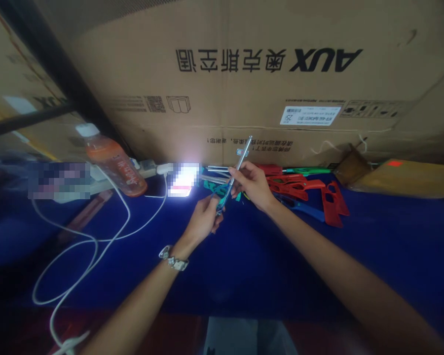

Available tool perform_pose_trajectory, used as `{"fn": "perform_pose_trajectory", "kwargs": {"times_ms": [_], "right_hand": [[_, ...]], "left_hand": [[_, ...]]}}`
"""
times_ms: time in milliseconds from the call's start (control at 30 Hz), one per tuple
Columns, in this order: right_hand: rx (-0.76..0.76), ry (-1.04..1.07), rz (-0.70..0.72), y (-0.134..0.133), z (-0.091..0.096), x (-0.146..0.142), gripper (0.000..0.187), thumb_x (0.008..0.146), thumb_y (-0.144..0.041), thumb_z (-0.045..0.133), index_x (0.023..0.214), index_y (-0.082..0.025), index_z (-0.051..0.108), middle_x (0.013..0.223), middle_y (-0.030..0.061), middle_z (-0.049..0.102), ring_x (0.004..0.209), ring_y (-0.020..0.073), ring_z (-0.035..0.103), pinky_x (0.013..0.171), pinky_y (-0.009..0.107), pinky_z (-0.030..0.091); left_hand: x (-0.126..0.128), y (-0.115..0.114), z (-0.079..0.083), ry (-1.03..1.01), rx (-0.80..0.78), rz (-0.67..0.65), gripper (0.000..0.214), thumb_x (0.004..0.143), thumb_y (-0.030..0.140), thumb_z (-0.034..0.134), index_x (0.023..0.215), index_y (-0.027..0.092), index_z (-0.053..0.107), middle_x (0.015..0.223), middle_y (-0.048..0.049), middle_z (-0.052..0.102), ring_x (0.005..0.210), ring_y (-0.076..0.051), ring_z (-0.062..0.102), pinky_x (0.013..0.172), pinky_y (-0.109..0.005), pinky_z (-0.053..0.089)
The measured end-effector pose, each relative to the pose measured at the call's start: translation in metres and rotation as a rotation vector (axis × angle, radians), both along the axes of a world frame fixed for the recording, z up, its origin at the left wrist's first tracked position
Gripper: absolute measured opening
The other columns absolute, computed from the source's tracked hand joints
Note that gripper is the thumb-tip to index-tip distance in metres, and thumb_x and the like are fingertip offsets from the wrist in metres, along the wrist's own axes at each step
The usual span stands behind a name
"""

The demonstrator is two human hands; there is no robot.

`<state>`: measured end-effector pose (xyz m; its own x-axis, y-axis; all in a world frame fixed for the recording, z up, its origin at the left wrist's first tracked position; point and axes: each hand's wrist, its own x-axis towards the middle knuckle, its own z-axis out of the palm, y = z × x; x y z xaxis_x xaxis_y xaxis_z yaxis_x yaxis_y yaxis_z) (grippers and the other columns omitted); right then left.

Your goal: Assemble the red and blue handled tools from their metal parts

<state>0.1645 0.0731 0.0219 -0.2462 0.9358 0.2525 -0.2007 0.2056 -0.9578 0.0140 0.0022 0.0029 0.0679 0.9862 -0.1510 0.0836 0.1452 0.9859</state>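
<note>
A slim silvery metal tube [244, 150] slants up and away between my hands, with a teal plastic part [222, 201] at its lower end. My left hand [204, 217] is closed around that lower end, partly hiding it. The fingers of my right hand [253, 185] pinch the tube around its middle, thumb on the near side. Behind my hands lie more metal tubes [216, 169] and loose teal plastic pieces [210, 185]. Red plastic handle pieces [296, 184] with cut-out holes are heaped just right of my right hand, and a blue one [309, 211] lies beside them.
A blue cloth [281, 276] covers the table. A large cardboard box [222, 88] stands behind it. To the left are a drink bottle [113, 160], a lit phone [185, 180] and a looped white cable [96, 241]. A yellowish packet [410, 178] lies right.
</note>
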Motion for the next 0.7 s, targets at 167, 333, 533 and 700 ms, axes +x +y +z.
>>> {"fn": "perform_pose_trajectory", "kwargs": {"times_ms": [167,333,533,700], "right_hand": [[0.025,0.001,-0.007,-0.0008,0.0009,0.0001,0.043,0.073,-0.060,0.077,0.087,-0.021,0.064,0.070,-0.0023,0.065,0.052,0.0087,0.055,0.037,0.018,0.045],[-0.009,0.084,0.034,0.0015,0.0005,0.0003,0.041,0.071,-0.057,0.079,0.089,-0.021,0.071,0.071,-0.0033,0.062,0.055,0.0075,0.051,0.037,0.017,0.042],[-0.060,0.072,0.032,0.0049,-0.0016,0.0043,0.047,0.065,-0.060,0.082,0.088,-0.020,0.069,0.071,-0.0028,0.063,0.056,0.0103,0.057,0.041,0.021,0.054],[-0.076,-0.001,0.037,0.0058,-0.0044,0.0078,0.053,0.064,-0.065,0.080,0.088,-0.019,0.066,0.063,-0.0038,0.060,0.053,0.0116,0.060,0.044,0.025,0.058]], "left_hand": [[-0.0004,0.0001,-0.0024,-0.031,-0.014,-0.023,0.031,0.091,0.047,0.044,0.077,0.020,0.050,0.043,0.0085,0.041,0.030,-0.008,0.036,0.033,-0.019,0.031],[-0.0004,-0.0002,-0.0031,-0.054,-0.037,-0.037,0.033,0.094,0.046,0.040,0.077,0.020,0.050,0.043,0.0084,0.041,0.029,-0.007,0.035,0.033,-0.019,0.032],[0.0008,0.0003,-0.0019,-0.041,-0.032,-0.003,0.031,0.094,0.044,0.041,0.078,0.020,0.050,0.043,0.0087,0.041,0.029,-0.008,0.035,0.032,-0.019,0.030],[0.0022,0.0004,-0.0024,-0.016,-0.016,0.001,0.028,0.090,0.045,0.046,0.078,0.020,0.049,0.042,0.0091,0.041,0.029,-0.008,0.035,0.031,-0.019,0.030]]}}
